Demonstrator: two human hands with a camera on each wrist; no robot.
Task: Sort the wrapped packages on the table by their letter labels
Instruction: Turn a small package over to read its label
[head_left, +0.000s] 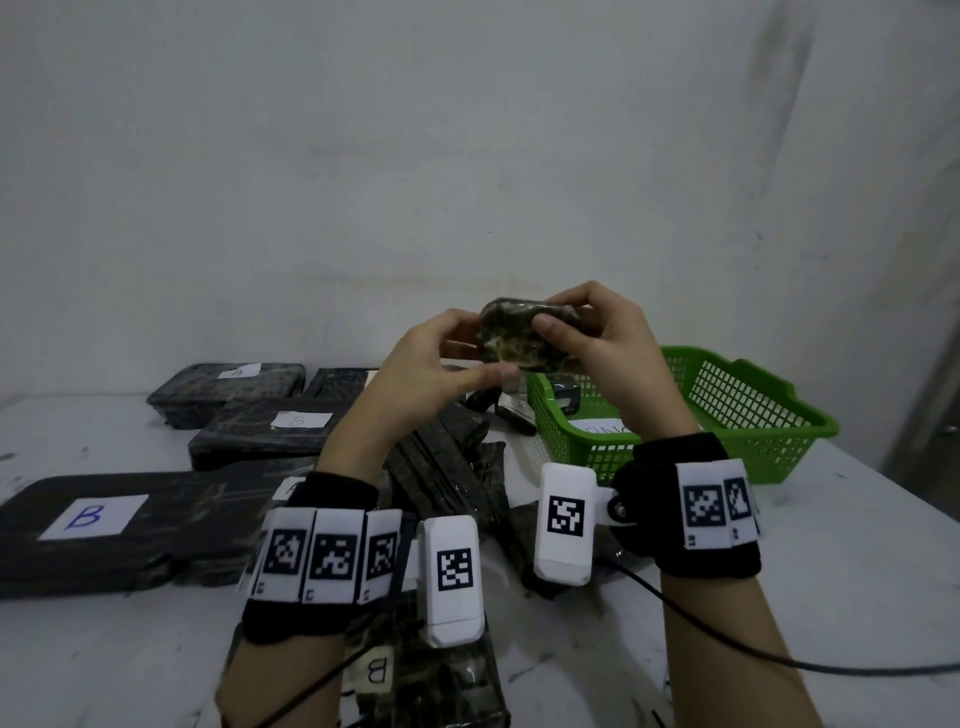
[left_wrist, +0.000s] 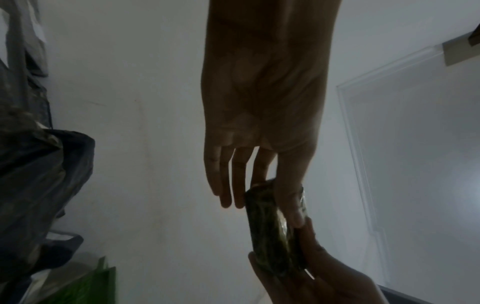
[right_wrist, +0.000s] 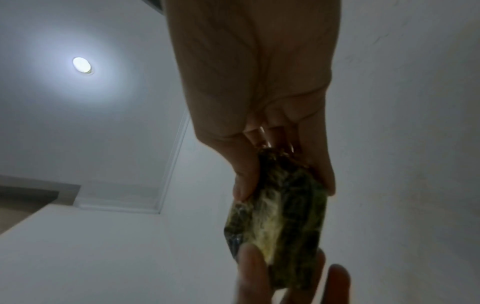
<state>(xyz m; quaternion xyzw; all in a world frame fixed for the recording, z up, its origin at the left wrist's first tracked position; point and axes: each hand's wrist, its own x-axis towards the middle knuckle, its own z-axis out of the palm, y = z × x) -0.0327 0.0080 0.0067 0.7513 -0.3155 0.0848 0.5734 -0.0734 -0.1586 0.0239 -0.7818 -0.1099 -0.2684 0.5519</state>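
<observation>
A small dark wrapped package (head_left: 511, 332) is held up in the air above the table, in front of the white wall. My left hand (head_left: 470, 347) pinches its left end, thumb below and fingers behind. My right hand (head_left: 558, 314) grips its right end between thumb and curled fingers. No letter label shows on it. In the left wrist view the left hand (left_wrist: 265, 197) pinches the package (left_wrist: 270, 232) by thumb and one finger, the other fingers straight beside it. In the right wrist view the right hand (right_wrist: 280, 164) clasps the package (right_wrist: 283, 216).
Flat dark packages with white labels lie at the left: a large B one (head_left: 93, 519), another (head_left: 260, 431), one at the back (head_left: 228, 389). A loose pile (head_left: 447, 467) sits under my wrists, a B package (head_left: 415, 675) nearest. A green basket (head_left: 727, 415) stands right.
</observation>
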